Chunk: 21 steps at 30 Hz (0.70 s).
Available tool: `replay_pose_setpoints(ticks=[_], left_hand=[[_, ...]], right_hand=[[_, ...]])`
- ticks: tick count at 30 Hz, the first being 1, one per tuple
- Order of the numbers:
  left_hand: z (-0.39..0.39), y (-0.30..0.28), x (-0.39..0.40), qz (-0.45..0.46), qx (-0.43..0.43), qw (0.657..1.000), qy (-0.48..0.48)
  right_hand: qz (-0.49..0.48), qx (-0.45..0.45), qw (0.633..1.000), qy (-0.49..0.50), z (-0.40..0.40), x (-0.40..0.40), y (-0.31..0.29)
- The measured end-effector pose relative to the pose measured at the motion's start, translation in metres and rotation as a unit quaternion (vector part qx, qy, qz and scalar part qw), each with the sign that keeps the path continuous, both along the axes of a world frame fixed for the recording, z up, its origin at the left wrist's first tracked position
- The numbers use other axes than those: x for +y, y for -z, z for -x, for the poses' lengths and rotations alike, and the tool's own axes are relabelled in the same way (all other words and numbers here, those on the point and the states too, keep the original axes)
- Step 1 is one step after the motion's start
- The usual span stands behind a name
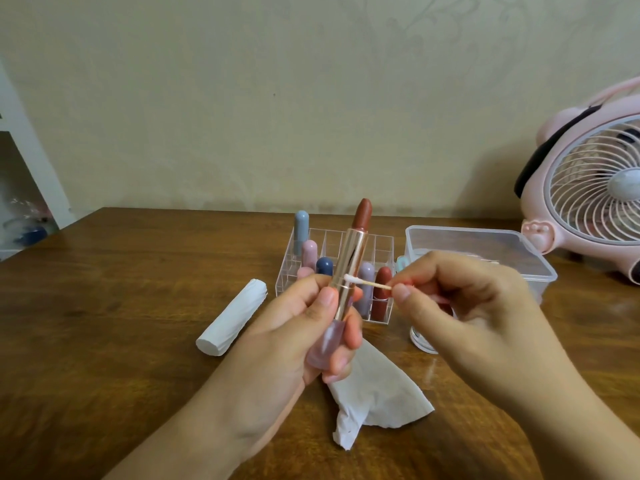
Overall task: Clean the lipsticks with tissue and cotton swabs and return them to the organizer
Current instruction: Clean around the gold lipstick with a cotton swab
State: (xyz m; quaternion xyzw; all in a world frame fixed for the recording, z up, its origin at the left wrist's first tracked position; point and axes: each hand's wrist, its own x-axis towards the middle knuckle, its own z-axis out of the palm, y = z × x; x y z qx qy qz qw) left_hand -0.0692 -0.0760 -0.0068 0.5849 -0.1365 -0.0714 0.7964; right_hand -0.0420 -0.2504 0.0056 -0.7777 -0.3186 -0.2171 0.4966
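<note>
The left hand [294, 327] grips an open lipstick [346, 271], fingers and thumb curled round its pale pink base, the rose-gold tube tilted slightly right and the brown-red bullet fully wound out on top. It is held up above the wooden table [121, 306], in front of the organizer. The right hand [460, 306] pinches a cotton swab [367, 283] between thumb and fingertips, the stick lying almost level, and its white tip touches the gold tube right at the collar (just above the left thumb). So the two hands are close together but apart, joined only by that swab.

Behind the lipstick stands the clear organizer [311, 244], a grid of compartments with several capped lipsticks upright in it: a blue-grey one [301, 233] at the back left, a pink one and a navy one further forward, a lilac one and a dark red one at the front right. A roll of white tissue [232, 317] lies on its side to the left, and a loose crumpled tissue sheet [381, 393] lies flat under the hands. To the right sits a clear plastic box [485, 244], and beyond it a pink fan [588, 188] against the wall. A small round clear container [420, 341] peeks out beneath the right hand; I cannot tell what it holds.
</note>
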Motion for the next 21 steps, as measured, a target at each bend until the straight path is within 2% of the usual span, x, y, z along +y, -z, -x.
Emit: replay_pose_setpoints(ticks=[3, 8, 15, 21], left_hand=[[0.0005, -0.0003, -0.0001, -0.020, 0.017, 1.000, -0.015], [0.0012, -0.0001, -0.0005, -0.035, 0.016, 0.999, -0.020], [0.0014, -0.0016, -0.0003, -0.030, 0.000, 0.999, -0.021], [-0.0002, 0.0007, -0.0007, -0.045, 0.000, 0.999, -0.020]], right_hand=[[-0.036, 0.000, 0.999, 0.008, 0.0009, -0.0025, -0.0032], [-0.023, -0.002, 0.998, 0.051, 0.0011, -0.0027, -0.0041], [-0.012, 0.076, 0.997, -0.031, 0.0005, -0.0003, -0.0013], [-0.051, 0.038, 0.998, 0.019, 0.0043, -0.0018, -0.0094]])
